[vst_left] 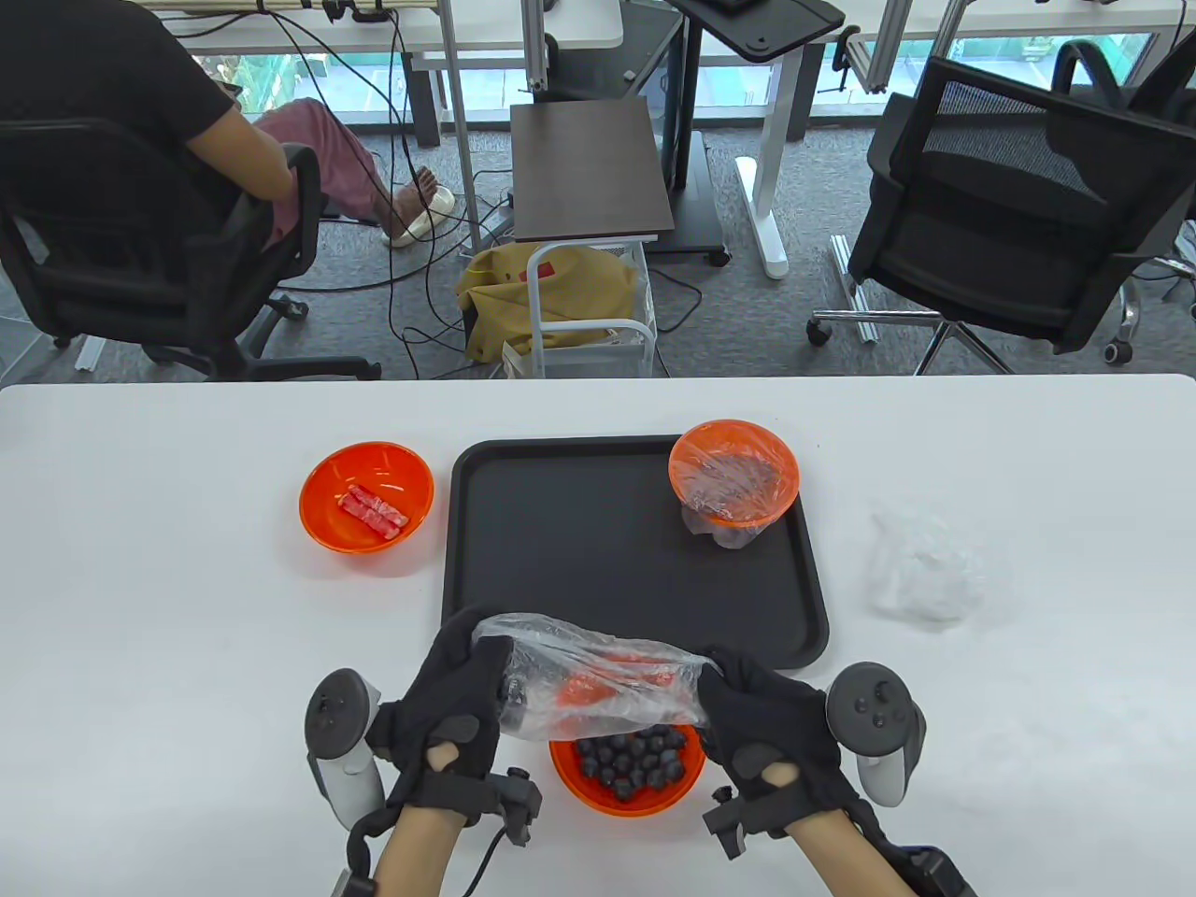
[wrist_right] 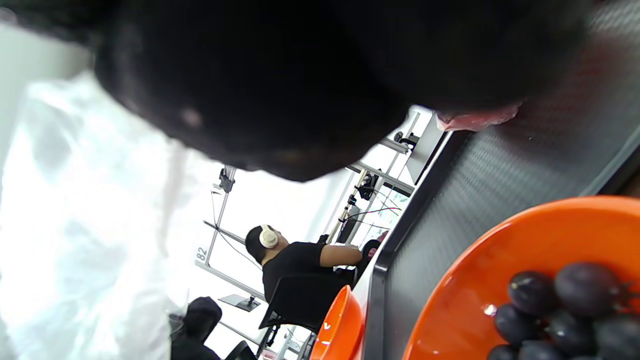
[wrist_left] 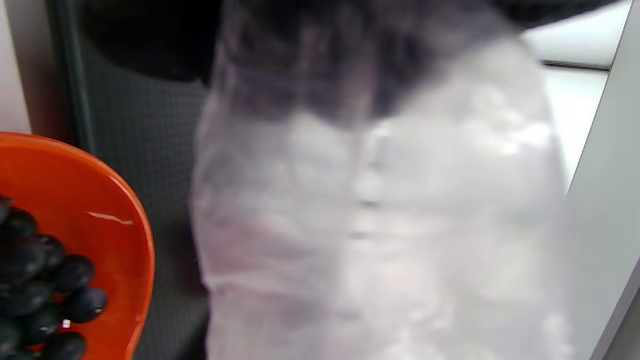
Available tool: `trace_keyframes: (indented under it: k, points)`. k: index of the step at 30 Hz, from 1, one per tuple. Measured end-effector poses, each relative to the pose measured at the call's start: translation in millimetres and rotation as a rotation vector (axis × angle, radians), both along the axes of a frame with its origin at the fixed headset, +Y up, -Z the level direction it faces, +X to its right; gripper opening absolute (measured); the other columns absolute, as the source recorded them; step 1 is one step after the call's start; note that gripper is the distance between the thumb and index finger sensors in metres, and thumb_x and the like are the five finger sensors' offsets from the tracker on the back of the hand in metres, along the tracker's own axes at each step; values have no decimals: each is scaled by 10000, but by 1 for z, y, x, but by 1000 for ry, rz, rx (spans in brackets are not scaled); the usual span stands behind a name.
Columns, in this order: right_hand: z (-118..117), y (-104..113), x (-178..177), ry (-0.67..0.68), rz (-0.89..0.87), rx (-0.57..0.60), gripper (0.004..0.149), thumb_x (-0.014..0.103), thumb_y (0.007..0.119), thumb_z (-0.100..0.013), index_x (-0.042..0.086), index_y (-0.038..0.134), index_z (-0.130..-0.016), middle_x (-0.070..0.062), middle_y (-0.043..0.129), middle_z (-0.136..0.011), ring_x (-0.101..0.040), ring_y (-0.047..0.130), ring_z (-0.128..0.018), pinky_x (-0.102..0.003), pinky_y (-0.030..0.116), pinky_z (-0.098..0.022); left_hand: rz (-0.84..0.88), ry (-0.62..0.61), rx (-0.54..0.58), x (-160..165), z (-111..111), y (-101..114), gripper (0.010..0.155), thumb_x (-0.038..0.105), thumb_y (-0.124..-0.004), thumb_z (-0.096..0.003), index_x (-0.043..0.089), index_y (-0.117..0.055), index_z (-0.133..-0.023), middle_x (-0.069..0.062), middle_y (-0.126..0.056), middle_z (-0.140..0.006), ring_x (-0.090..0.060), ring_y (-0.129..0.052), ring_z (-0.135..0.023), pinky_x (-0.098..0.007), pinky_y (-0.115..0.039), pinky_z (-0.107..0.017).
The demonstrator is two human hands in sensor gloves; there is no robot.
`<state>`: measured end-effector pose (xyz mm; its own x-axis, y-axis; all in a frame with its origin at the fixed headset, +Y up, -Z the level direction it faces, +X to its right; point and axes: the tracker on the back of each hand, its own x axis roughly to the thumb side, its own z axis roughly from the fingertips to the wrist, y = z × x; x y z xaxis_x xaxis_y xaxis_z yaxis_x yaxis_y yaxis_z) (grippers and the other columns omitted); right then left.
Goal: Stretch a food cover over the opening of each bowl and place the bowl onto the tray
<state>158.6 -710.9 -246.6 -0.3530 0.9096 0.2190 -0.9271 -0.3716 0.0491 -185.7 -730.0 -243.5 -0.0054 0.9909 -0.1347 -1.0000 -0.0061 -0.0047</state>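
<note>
An orange bowl of dark grapes [vst_left: 628, 771] sits at the table's front edge, just before the black tray [vst_left: 579, 551]. Above its far rim a clear plastic food cover [vst_left: 598, 687] is stretched between my hands. My left hand [vst_left: 458, 682] grips its left end and my right hand [vst_left: 747, 696] grips its right end. The cover fills the left wrist view as a blurred sheet [wrist_left: 380, 210], with the grape bowl [wrist_left: 75, 240] at the left. A covered orange bowl [vst_left: 733, 475] stands on the tray's far right corner. Another orange bowl with red pieces [vst_left: 366, 497] lies left of the tray, uncovered.
A crumpled pile of clear food covers [vst_left: 925, 570] lies on the white table right of the tray. Beyond the table's far edge are office chairs, a seated person [vst_left: 168, 121] and a small cart with a tan bag [vst_left: 551, 299].
</note>
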Motion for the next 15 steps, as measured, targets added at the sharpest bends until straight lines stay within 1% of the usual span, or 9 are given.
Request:
trace_keyframes:
  k: [2, 4, 6, 8, 9, 10, 12, 14, 15]
  points:
    - [1, 1, 0, -14, 36, 9, 448, 387, 837, -486, 84, 925, -805, 61, 1044, -295, -74, 1036, -69, -250, 887, -18, -103, 10, -7, 5, 2, 0, 453, 496, -802, -514, 349, -809, -943, 127, -1038, -335, -138, -1022, -188, -347, -921, -225]
    - [2, 4, 2, -31, 84, 21, 449, 389, 837, -486, 80, 927, -800, 74, 1039, -272, -64, 1032, -42, -244, 885, 0, -208, 2, -23, 9, 5, 0, 454, 500, -793, -519, 347, -804, -946, 135, -1030, -302, -129, -1017, -146, -341, -922, -195]
    - [3, 5, 3, -37, 119, 32, 448, 391, 835, -486, 80, 926, -796, 87, 1034, -253, -59, 1031, -29, -239, 885, 12, -267, 16, -27, 9, 9, 1, 454, 502, -783, -521, 345, -800, -947, 140, -1022, -276, -121, -1011, -112, -340, -924, -173]
    - [5, 3, 7, -54, 137, 44, 446, 400, 824, -489, 97, 920, -802, 98, 1029, -264, -63, 1040, -44, -242, 891, -1, -296, 13, -26, 9, 11, 2, 454, 501, -778, -522, 336, -804, -944, 142, -1018, -259, -120, -1006, -92, -342, -925, -160]
    - [6, 2, 8, -68, 124, 65, 444, 404, 817, -489, 111, 916, -808, 97, 1029, -285, -77, 1049, -69, -251, 897, -22, -296, 7, -36, 10, 12, 0, 454, 501, -776, -522, 332, -804, -943, 142, -1017, -255, -120, -1005, -87, -342, -926, -157]
    - [4, 1, 9, -55, 100, 60, 439, 415, 802, -492, 142, 905, -819, 99, 1029, -323, -85, 1058, -112, -252, 905, -51, -292, 2, -53, 12, 13, -3, 455, 501, -774, -522, 330, -804, -943, 143, -1016, -252, -120, -1004, -82, -343, -925, -156]
    - [3, -3, 9, -36, -32, 27, 426, 424, 775, -493, 205, 876, -845, 43, 1035, -491, -172, 1067, -262, -286, 914, -137, -295, -17, -84, 16, 14, -7, 457, 500, -772, -523, 325, -803, -944, 143, -1015, -250, -121, -1003, -79, -345, -926, -154]
    - [3, -4, 9, -20, -115, -7, 423, 426, 765, -496, 229, 861, -858, 23, 1026, -563, -213, 1056, -315, -289, 915, -154, -322, -31, -95, 21, 14, -9, 458, 502, -768, -522, 322, -803, -942, 146, -1013, -248, -118, -1002, -77, -343, -927, -154]
    - [2, -5, 9, -12, -148, -2, 420, 426, 764, -494, 246, 859, -861, 4, 1018, -605, -229, 1046, -340, -288, 914, -163, -335, -39, -103, 23, 15, -11, 458, 504, -766, -522, 323, -802, -941, 149, -1013, -247, -117, -1002, -76, -342, -928, -154]
